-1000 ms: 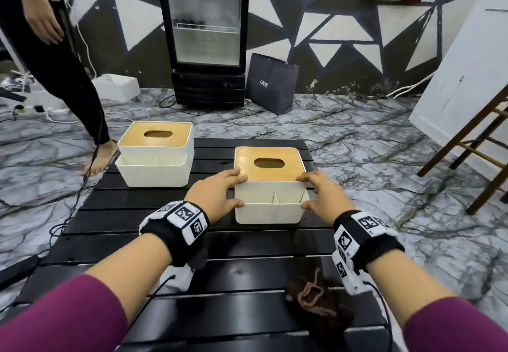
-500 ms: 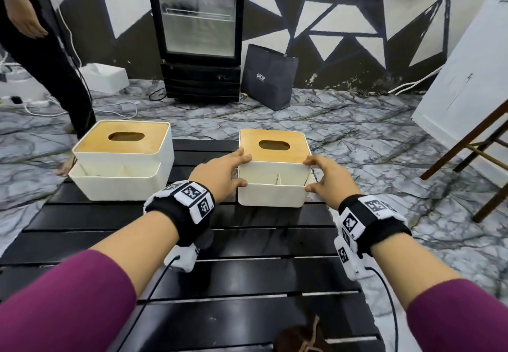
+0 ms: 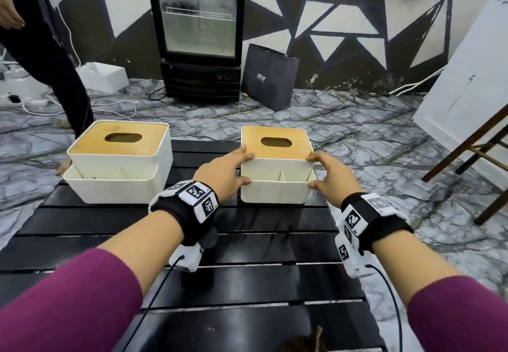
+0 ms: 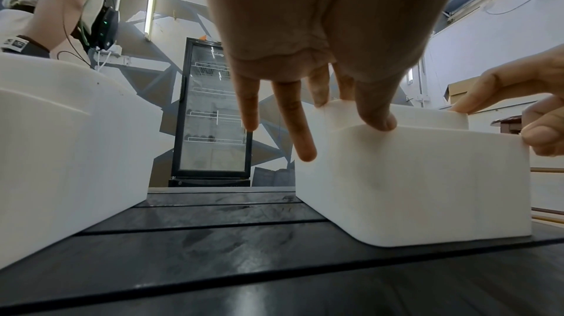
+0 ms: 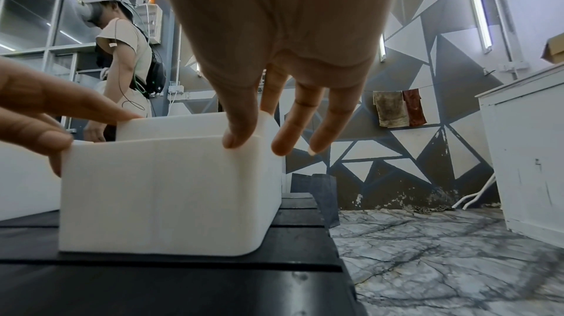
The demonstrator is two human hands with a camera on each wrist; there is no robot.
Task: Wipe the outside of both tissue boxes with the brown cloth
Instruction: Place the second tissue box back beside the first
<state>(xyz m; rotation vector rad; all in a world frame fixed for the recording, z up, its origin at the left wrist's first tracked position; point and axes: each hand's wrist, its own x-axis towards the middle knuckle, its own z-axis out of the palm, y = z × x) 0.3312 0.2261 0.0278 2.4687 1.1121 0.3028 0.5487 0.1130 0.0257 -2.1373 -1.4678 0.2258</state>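
Two white tissue boxes with wooden lids stand on the black slatted table [image 3: 247, 269]. The left box [image 3: 118, 164] is untouched. My hands hold the right box [image 3: 276, 189] between them. My left hand [image 3: 238, 169] presses its left side, thumb on the front tray rim and index at the lid edge. My right hand [image 3: 319, 171] mirrors it on the right side. In the left wrist view my left hand [image 4: 320, 116] touches the box [image 4: 412, 176] with straight fingers, as my right hand [image 5: 265, 138] does in the right wrist view. The brown cloth [image 3: 302, 344] lies at the table's near edge, mostly cut off.
A person [image 3: 41, 35] stands on the floor beyond the table's far left corner. Behind are a glass-door fridge [image 3: 198, 22] and a dark paper bag [image 3: 268, 77]. A wooden stool [image 3: 472, 145] and a white cabinet [image 3: 467, 63] are to the right. Cables lie on the marble floor.
Both hands have slid the right box away from me until it stands level with the left box. The view has risen, so the cloth has dropped to the bottom edge.
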